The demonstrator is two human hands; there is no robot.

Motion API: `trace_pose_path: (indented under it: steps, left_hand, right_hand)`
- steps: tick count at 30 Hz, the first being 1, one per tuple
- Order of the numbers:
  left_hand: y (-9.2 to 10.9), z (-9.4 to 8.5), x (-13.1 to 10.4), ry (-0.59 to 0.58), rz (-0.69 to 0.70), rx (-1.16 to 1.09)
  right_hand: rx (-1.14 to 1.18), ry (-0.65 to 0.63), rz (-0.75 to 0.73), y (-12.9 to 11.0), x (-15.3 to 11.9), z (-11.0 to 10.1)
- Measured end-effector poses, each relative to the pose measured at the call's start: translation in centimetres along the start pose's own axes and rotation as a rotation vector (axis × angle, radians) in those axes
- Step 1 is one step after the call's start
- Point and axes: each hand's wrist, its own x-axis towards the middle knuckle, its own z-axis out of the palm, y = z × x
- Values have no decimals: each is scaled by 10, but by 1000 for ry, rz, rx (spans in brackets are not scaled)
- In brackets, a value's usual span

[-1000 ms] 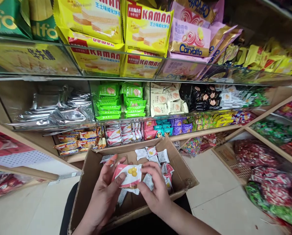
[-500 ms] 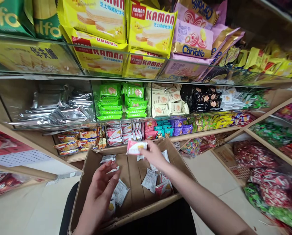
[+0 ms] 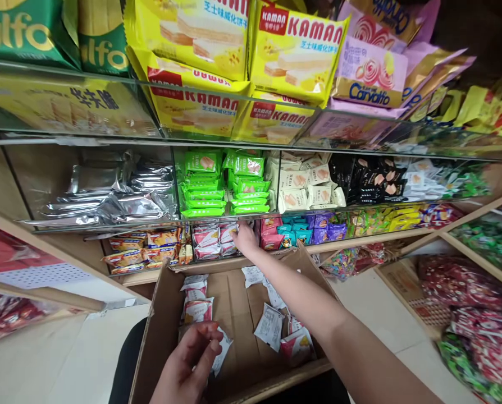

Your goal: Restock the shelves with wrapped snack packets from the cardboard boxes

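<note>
My right hand (image 3: pixel 246 238) reaches into a lower shelf compartment, its fingers closed at a pink-and-white snack packet (image 3: pixel 228 233); the fingertips are partly hidden. More pink-and-white packets (image 3: pixel 206 237) are stacked beside it. My left hand (image 3: pixel 192 359) hovers over the near left part of an open cardboard box (image 3: pixel 229 314), fingers loosely curled and apart, holding nothing. Inside the box, pink-and-white packets (image 3: pixel 198 310) lie along the left, and several others, including a white-backed packet (image 3: pixel 270 326), lie on the right. The box rests on my lap.
A glass shelf with green packets (image 3: pixel 204 185) and cream packets (image 3: pixel 310 188) overhangs the lower compartments. Orange snack packets (image 3: pixel 162 238) and teal packets (image 3: pixel 295 230) flank the pink-and-white ones. Bagged goods (image 3: pixel 478 331) lie on the floor at right.
My right hand has moved from above the box, with a pink-and-white packet, forward into the lower compartment. My left hand has dropped lower and nearer, uncovering packets on the box's left side.
</note>
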Motion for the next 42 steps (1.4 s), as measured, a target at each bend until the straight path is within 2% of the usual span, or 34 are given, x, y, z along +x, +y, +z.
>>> trace_pose_path:
  steps: [5,11,19,22,25,27,28,30,33,37,39,42]
  left_hand:
    - [7,1,1,-39,-24,70]
    - [13,4,3,-71,-46,107]
    - [7,7,3,-97,-42,155]
    - [9,9,1,-116,-35,193]
    - [12,10,0,-102,-32,206]
    - [12,10,0,-108,-40,214]
    - [11,10,1,-119,-41,220]
    - [10,9,2,-147,-39,227]
    - [8,11,1,-160,-43,203]
    - [5,15,-5,-155,-18,169]
    - [1,15,-7,-155,-7,164]
    - [-2,13,-5,-107,-29,136]
  right_hand:
    - [-36,-14,58,1,4,5]
    - [-51,-62,37,9,13,4]
    - [-66,-27,57,7,5,4]
    - [-86,-37,16,1,1,-6]
    - [-104,-21,-74,-4,-18,-24]
    - [-101,-36,-197,-1,-43,-34]
    - [-95,-71,-275,4,-59,-37]
    - [-96,-259,-491,20,-91,-34]
    - [-157,-450,-492,51,-131,-17]
    - [-162,-443,-438,77,-156,2]
    - [-122,-422,-442,78,-159,1]
    - [-51,-414,-459,69,-155,-16]
